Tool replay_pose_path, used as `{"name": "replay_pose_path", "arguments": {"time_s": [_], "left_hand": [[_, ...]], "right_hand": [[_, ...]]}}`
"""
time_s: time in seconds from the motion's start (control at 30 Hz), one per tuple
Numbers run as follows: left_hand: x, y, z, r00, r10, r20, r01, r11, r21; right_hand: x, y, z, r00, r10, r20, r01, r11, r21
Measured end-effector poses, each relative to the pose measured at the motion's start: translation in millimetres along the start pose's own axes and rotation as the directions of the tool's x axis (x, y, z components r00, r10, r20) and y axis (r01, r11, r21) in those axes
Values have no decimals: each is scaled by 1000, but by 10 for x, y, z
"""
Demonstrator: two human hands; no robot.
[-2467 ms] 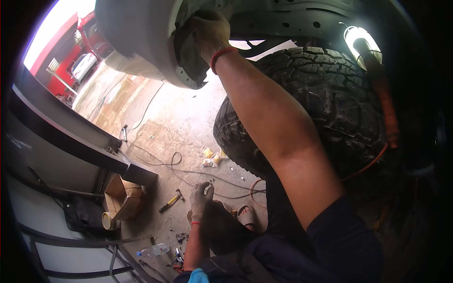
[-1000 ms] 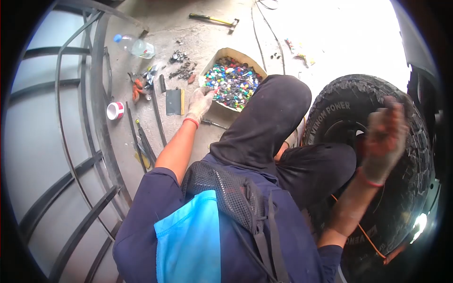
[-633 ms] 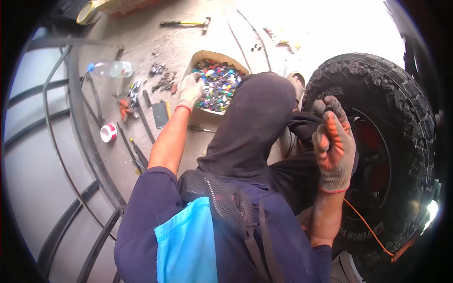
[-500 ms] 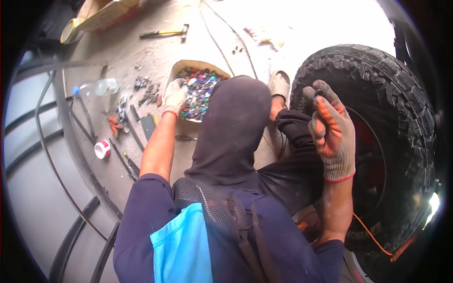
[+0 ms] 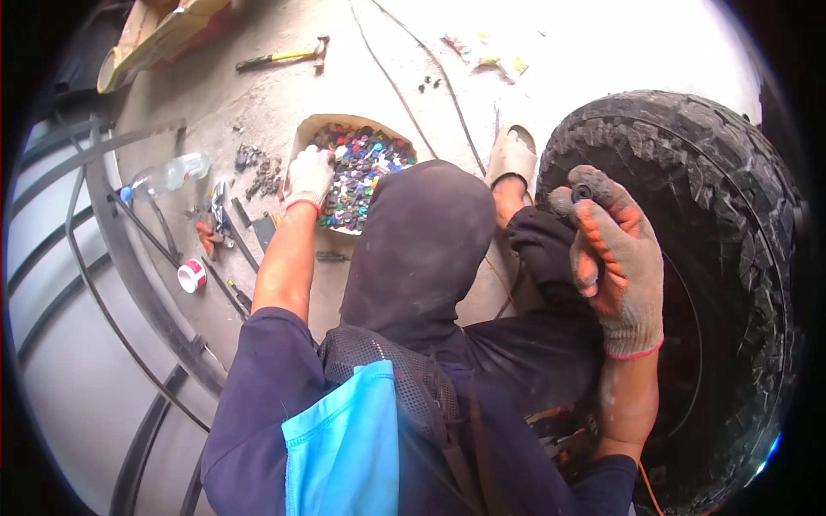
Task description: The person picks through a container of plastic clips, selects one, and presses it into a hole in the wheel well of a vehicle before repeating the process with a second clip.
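Observation:
My gloved left hand (image 5: 310, 177) is at the left side of an open cardboard box (image 5: 308, 131). Its fingers curl inward over the rim, and whatever they grip is hidden. Many small coloured plastic pieces (image 5: 366, 168), black, blue, red, green and white, fill the box. Raised in front of the tire (image 5: 731, 224), my gloved right hand (image 5: 615, 258) pinches a small black ring-like piece (image 5: 582, 191) between its fingertips. Orange patches mark the palm side of that glove.
A yellow-handled hammer (image 5: 288, 57) lies beyond the box. Left are a plastic bottle (image 5: 176, 172), a white-and-red tub (image 5: 191, 275), orange-handled pliers (image 5: 206, 236) and dark scraps (image 5: 262, 170). Cables (image 5: 430, 69) cross the floor. A metal frame (image 5: 142, 258) stands far left.
The view has shifted slightly. My right hand has turned a little, so the black piece at its fingertips shows more clearly. My left hand stays at the box's left side.

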State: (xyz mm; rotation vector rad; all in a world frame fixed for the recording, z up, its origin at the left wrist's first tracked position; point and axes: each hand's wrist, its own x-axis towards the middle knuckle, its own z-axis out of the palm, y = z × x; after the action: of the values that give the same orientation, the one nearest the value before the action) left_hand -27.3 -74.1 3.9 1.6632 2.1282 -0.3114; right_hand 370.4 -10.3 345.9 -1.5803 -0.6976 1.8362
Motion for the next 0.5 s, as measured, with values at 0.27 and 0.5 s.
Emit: {"name": "replay_pose_path", "arguments": {"time_s": [0.27,0.5], "left_hand": [[150,-209,319,993,54,-101,-60,996,-63],[208,-160,208,998,57,-33,-57,998,7]], "right_hand": [[-91,-47,-21,990,63,129,-72,995,64],[-61,-31,-23,984,109,142,-119,991,65]]}}
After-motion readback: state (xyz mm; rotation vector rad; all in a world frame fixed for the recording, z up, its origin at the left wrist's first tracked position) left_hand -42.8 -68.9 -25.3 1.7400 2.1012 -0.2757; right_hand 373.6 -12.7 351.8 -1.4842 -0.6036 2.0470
